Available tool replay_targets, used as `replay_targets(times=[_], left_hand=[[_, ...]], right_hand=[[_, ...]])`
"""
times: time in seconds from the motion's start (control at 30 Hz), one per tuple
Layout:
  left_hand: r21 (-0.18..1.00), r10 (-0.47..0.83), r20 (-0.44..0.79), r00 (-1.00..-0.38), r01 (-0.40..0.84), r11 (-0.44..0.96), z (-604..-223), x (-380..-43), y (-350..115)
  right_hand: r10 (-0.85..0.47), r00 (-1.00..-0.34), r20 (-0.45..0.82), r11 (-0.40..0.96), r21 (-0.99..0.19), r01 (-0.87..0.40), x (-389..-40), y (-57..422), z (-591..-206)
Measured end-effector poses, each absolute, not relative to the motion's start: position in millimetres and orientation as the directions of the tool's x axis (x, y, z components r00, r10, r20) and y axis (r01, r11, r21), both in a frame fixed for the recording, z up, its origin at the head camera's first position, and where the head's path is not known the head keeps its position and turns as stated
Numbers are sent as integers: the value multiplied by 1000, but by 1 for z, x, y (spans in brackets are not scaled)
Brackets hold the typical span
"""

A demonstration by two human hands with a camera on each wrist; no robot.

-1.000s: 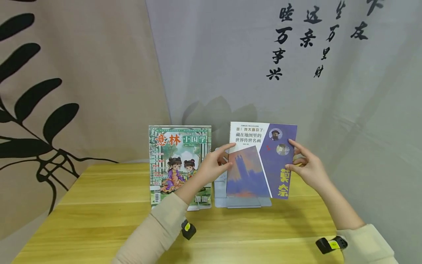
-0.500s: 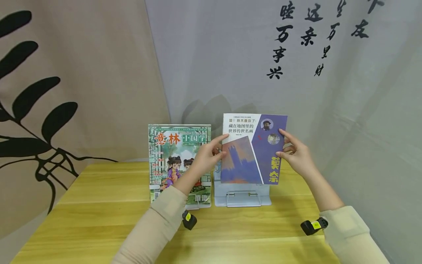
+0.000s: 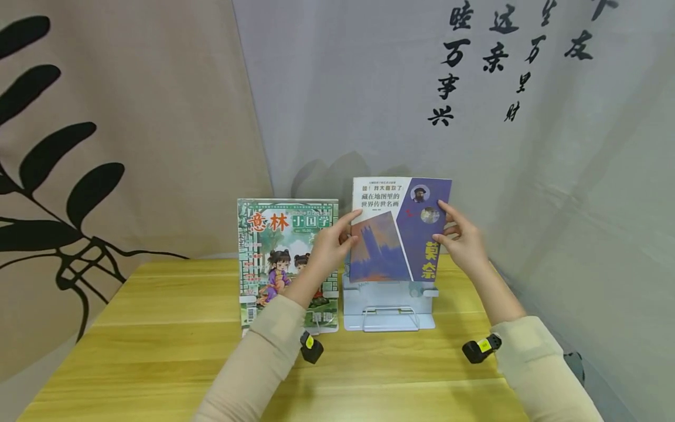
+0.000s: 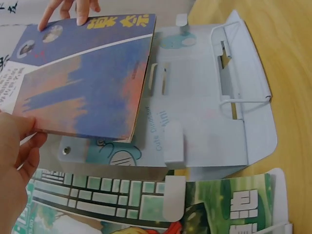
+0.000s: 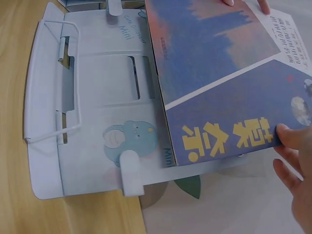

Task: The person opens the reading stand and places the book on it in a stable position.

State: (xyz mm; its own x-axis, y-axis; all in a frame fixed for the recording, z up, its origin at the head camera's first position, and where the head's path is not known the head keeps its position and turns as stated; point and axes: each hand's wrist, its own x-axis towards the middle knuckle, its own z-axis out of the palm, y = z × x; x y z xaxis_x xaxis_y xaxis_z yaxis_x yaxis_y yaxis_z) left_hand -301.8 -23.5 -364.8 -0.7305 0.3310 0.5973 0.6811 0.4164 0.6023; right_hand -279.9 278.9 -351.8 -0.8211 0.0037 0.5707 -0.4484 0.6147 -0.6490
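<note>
A purple and white book (image 3: 379,249) with a painted tower on its cover is held upright in front of a pale book stand (image 3: 390,310). My left hand (image 3: 331,245) pinches its left edge between thumb and fingers. On the opposite edge, my right hand (image 3: 464,237) grips it the same way. In the right wrist view the stand (image 5: 97,87) shows a wire front rest, side clips and a blue cartoon print, and the book (image 5: 219,87) covers its upper part. The book's lower edge is apart from the wire rest.
To the left, a green magazine (image 3: 276,252) with two cartoon figures stands on another stand, partly hidden by my left forearm. Both stands are on a yellow wooden table (image 3: 158,328). Behind them hangs a grey curtain (image 3: 337,88) with black characters.
Both hands have raised the book and shifted it left, and it now appears farther back. The stand's wire rest and lower plate have come into sight.
</note>
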Motion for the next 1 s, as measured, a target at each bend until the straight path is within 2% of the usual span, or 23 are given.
replay_targets(times=[0.23,0.63,1.0], left_hand=[[569,308,618,-723,682,459,-376,-304,-20],[586,255,609,-751,643,494,-394,-301,-18],[564,295,580,-759,635,527,-408,-295,-17]], right_hand=[[36,-816,577,645,-637,-422,-282,276,-365],[24,-804,595,649,-621,-440,-280,272,-385],[-17,-796,605,688,-571,-449,-275,276,-399]])
